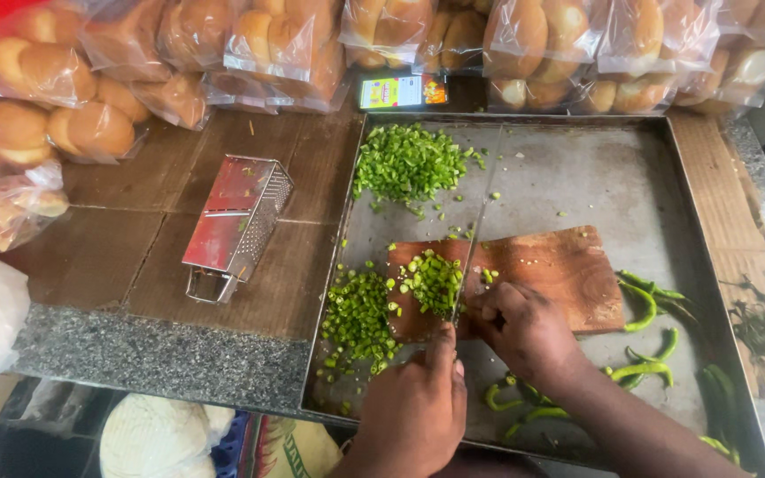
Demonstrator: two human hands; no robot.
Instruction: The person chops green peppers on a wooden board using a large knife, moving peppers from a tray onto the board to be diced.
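Right hand point(524, 332) clenched on a thin steel knife point(471, 257); left hand point(413, 407), fingers together, beside chopped chillies point(433, 281). Grainy wooden board point(568, 265) lies in a flat metal tray point(577, 168), its far half bare.

One camera only, worn on the person's head, looking steeply down and forward over the bench point(161, 354). It sits close above the steel tray point(577, 168), with bagged buns point(524, 44) along the far edge.

Both hands, left point(413, 403) and right point(524, 332), at knife point(469, 257) over chopped green chillies point(434, 281) on wooden board point(568, 265) in steel tray point(595, 168).
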